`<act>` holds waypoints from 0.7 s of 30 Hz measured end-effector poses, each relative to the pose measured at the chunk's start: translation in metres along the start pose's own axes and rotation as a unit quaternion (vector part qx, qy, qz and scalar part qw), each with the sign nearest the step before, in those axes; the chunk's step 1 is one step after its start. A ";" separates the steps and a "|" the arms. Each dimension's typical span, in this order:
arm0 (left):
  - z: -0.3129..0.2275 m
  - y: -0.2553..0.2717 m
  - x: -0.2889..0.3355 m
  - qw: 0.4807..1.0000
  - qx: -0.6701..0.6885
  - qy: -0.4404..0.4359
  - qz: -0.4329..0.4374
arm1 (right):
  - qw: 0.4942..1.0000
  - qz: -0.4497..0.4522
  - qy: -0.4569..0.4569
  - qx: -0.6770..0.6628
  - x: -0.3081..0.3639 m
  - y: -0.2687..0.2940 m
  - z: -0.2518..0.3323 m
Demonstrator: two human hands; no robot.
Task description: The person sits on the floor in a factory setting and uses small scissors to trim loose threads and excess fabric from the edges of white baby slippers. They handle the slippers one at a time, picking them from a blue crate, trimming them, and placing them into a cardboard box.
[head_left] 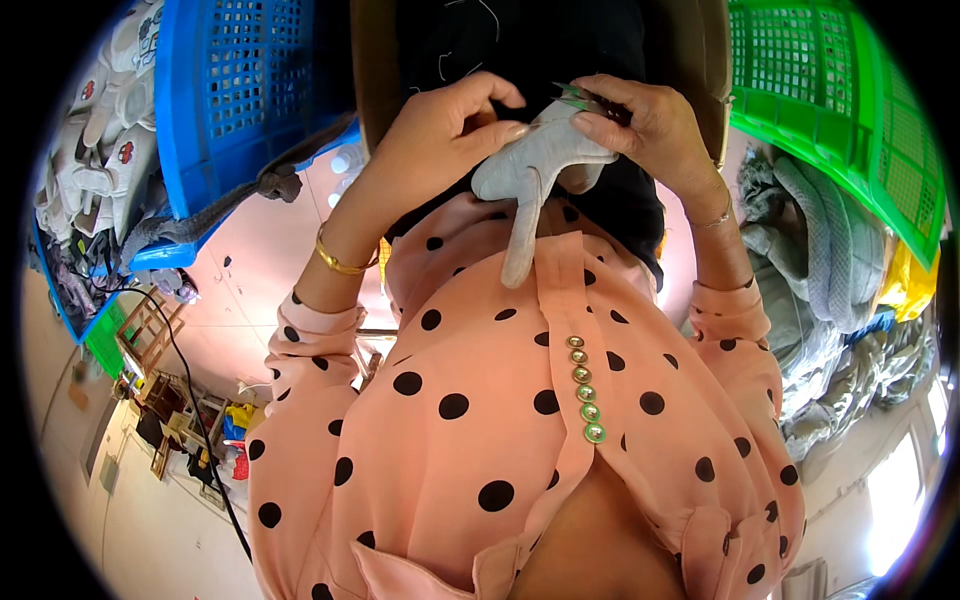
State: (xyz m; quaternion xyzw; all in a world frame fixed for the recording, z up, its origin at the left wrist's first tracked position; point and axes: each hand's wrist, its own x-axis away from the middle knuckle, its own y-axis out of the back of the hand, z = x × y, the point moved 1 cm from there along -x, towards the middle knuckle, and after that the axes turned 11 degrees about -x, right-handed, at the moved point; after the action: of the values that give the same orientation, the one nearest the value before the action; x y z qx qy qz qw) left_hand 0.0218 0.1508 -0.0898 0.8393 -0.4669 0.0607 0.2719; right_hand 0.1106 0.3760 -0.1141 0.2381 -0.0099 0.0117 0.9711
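Note:
A light grey fabric glove (545,155) is held up in front of my waist, one long finger of it hanging down toward the shirt. My left hand (445,130) is at its left edge, the thumb against the fabric and the index finger curved above it. The other fingers of that hand are mostly hidden. From the right, my right hand (650,125) grips small thread snips (575,95) with pointed blades and a dark handle. Its thumb also rests at the glove's upper edge.
At left stands a blue plastic crate (260,90), with a heap of pale fabric pieces (105,130) beside it. A green crate (815,90) is at right, above grey fabric and plastic bags (835,350). Loose threads lie on the dark cloth over my lap (520,40).

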 end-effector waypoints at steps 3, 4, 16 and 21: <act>0.000 0.003 0.006 0.984 -0.163 -0.073 -0.002 | 1.000 -0.002 -0.008 0.004 0.000 0.000 0.001; -0.002 0.006 0.006 0.985 -0.161 -0.063 0.018 | 1.000 0.000 -0.013 0.002 0.000 0.001 0.001; 0.006 -0.001 -0.001 0.967 0.256 -0.008 -0.001 | 0.999 0.002 -0.044 0.014 0.007 -0.002 0.004; -0.003 -0.019 0.004 0.952 -0.268 -0.129 -0.077 | 0.994 -0.046 -0.092 -0.039 0.022 -0.009 0.012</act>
State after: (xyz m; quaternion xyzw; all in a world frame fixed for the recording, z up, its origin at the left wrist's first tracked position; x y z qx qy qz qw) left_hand 0.0398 0.1572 -0.0940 0.7698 -0.4306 -0.1967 0.4282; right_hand 0.1328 0.3633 -0.1074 0.2007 -0.0884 -0.0548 0.9741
